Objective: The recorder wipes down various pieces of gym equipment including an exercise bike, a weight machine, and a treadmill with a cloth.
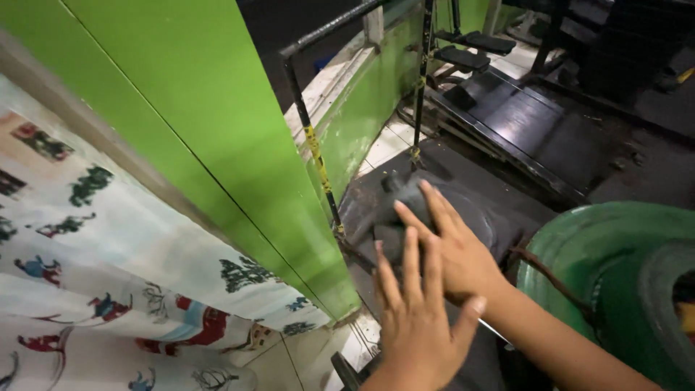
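Head camera looks down at a dark, greasy machine bed [521, 123] beside a green wall panel [217, 145] and a patterned cloth [108, 275]. Right hand [452, 250] lies flat, fingers spread, on a dark grey rubber lump [402, 210]; left hand [416, 318] hovers open just beside it.

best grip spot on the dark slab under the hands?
Probably the slab's near-left edge, approached from the left beside the green panel: it lies flat, and the right hand and left hand already cover its near side; that edge shows free.
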